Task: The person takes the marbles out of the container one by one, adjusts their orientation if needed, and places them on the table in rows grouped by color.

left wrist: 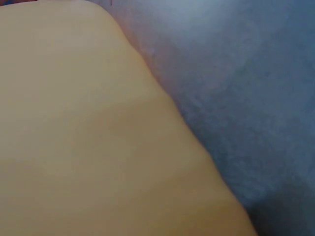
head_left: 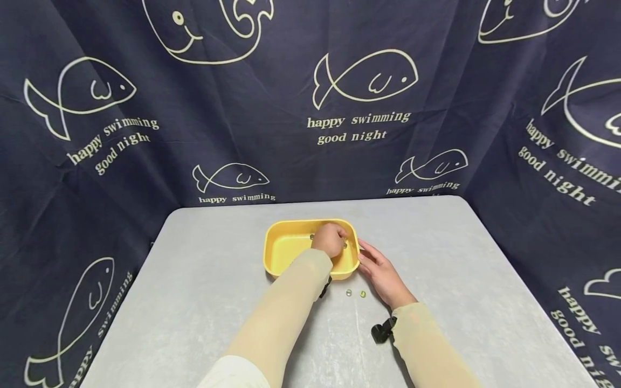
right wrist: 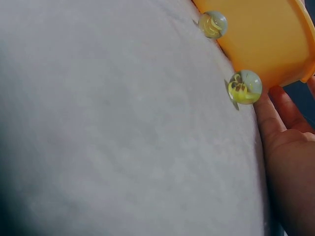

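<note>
head: high, forward-down | wrist views: close | head + right wrist share marbles (right wrist: 245, 87)

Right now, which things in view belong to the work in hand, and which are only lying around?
In the work:
yellow bin, with the left hand inside and the right hand touching its side
small round pieces inside
two marbles outside it, probably

Only around:
grey table
fish-print cloth
black wrist device

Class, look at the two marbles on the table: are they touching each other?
Apart. The head view shows a strip of grey tabletop between the left marble and the right marble.
</note>
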`<act>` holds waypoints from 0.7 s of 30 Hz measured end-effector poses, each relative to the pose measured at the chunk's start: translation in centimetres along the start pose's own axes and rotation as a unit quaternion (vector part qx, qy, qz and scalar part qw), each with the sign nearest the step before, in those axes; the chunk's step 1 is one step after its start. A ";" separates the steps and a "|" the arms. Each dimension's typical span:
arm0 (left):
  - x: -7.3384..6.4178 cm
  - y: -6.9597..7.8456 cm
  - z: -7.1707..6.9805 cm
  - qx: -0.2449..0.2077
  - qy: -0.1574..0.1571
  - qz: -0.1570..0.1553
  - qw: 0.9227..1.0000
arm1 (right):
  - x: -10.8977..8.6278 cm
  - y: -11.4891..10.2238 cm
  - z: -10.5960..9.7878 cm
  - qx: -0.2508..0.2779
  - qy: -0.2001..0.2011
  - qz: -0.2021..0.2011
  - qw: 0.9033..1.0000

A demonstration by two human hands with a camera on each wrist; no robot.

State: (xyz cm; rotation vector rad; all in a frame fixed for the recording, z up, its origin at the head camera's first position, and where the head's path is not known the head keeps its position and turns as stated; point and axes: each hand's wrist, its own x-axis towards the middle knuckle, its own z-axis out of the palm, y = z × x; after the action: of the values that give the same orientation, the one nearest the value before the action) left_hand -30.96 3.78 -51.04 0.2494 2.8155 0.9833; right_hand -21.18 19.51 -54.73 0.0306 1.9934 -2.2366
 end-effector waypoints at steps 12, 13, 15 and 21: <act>0.4 -0.1 0.2 0.043 -0.023 0.000 0.999 | -0.1 0.1 0.1 0.015 -0.001 -0.001 1.000; 0.3 0.0 0.2 0.044 -0.024 0.002 0.999 | -0.1 0.1 0.1 0.012 -0.001 -0.001 1.000; 0.2 0.2 0.1 0.049 -0.027 0.004 0.998 | -0.1 0.0 0.1 0.009 0.000 -0.001 1.000; 0.0 0.6 0.2 0.068 -0.024 0.011 0.997 | -0.1 -0.1 0.0 0.001 0.003 0.003 1.000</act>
State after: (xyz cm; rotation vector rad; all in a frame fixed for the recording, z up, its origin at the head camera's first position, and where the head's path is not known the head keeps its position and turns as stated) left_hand -30.89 4.36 -50.82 0.3154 2.8445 0.7789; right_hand -21.12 19.52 -54.65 0.0434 1.9911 -2.2362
